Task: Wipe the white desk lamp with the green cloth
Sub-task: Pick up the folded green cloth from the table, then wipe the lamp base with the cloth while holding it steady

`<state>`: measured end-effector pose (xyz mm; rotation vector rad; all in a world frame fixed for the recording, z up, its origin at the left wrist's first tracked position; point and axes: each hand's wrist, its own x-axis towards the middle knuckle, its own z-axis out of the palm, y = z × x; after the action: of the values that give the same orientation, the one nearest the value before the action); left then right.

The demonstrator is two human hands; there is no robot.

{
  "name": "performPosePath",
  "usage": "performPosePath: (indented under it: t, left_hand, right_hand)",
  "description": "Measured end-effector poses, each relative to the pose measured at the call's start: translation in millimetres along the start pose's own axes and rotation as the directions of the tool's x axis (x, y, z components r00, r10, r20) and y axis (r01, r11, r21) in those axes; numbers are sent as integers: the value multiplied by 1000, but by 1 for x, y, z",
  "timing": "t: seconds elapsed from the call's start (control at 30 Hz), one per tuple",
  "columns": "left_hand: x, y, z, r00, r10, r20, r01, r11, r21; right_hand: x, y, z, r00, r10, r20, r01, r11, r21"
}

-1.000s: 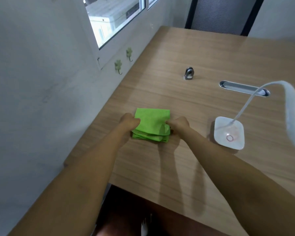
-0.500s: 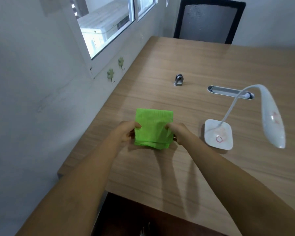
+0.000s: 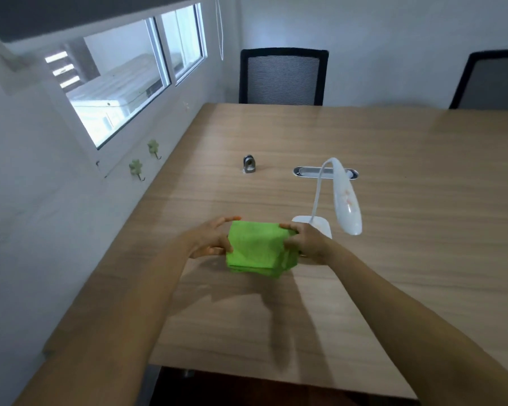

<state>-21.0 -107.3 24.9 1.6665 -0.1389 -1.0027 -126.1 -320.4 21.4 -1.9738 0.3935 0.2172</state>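
Observation:
A folded green cloth (image 3: pixel 255 249) hangs just above the wooden desk (image 3: pixel 393 259), held from both sides. My left hand (image 3: pixel 210 238) grips its left edge and my right hand (image 3: pixel 307 243) grips its right edge. The white desk lamp (image 3: pixel 345 200) stands just right of my right hand. Its thin neck curves up from a square white base (image 3: pixel 323 225), partly hidden behind my right hand, and its long head droops down to the right.
A small metal fitting (image 3: pixel 249 164) and a silver cable slot (image 3: pixel 305 172) sit farther back on the desk. Two black mesh chairs (image 3: pixel 282 76) stand behind the far edge. A wall with a window (image 3: pixel 121 89) and two green hooks (image 3: pixel 136 168) runs along the left.
Both hands have lifted the green cloth off the desk and raised it. The camera has tilted up, showing the chairs and more of the window.

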Motion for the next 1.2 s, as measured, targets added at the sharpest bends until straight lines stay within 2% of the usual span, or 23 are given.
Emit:
performPosePath:
  t: [0.17,0.23,0.3,0.37,0.47,0.57,0.67,0.73,0.8,0.9,0.97,1.03,1.1,1.17,1.2]
  left_hand:
    - [9,3,13,999,-50,-9,51,954,297]
    - [12,4,17,999,-39,-32,49,902,430]
    - [15,5,20,997,-1,-77,39,872,488]
    - [19,6,22,995,2,-96,44,880,474]
    - [22,5,24,996,-44,-74,65,947,314]
    - [22,2,28,993,-111,-50,117,983,140]
    - [22,-3,34,984,-176,-20,177,984,26]
    - [22,-6,40,981,-195,2,195,980,-41]
    - [25,-8,48,980,-200,8,200,975,-101]
    - [32,-10,67,976,-212,53,218,958,-188]
    - [38,-14,81,971,-220,98,234,958,-164]
    - [45,-16,92,959,-231,166,249,963,-101]
    - [53,-14,97,958,-212,191,212,977,19]
    - [63,-9,94,990,-99,96,65,949,308]
    - [69,-6,91,999,0,45,-21,883,469]
  right_hand:
    - [-12,3,-11,997,-63,-33,53,969,-243]
    - [-11,7,-15,997,-57,-42,45,968,-246]
    - [-8,13,-19,998,-25,-53,12,971,-240]
    - [-6,21,-23,998,14,-60,-26,979,-202]
    - [-2,31,-28,995,88,-49,-92,992,-84]
    - [0,39,-28,984,180,7,-179,967,184]
    - [-5,39,-26,968,250,-1,-222,864,452]
    - [-8,41,-22,948,315,-37,-227,757,612]
    - [-11,45,-16,938,346,-31,-183,568,803]
    - [-15,54,-3,972,236,-16,-37,216,976]
    - [-21,58,6,979,199,-34,5,143,990]
    - [-27,62,7,970,228,-83,49,150,987]
    - [-33,69,-7,934,311,-177,106,232,967]
    - [-39,77,-32,853,434,-289,117,380,918]
    - [-40,83,-45,806,485,-340,91,465,881]
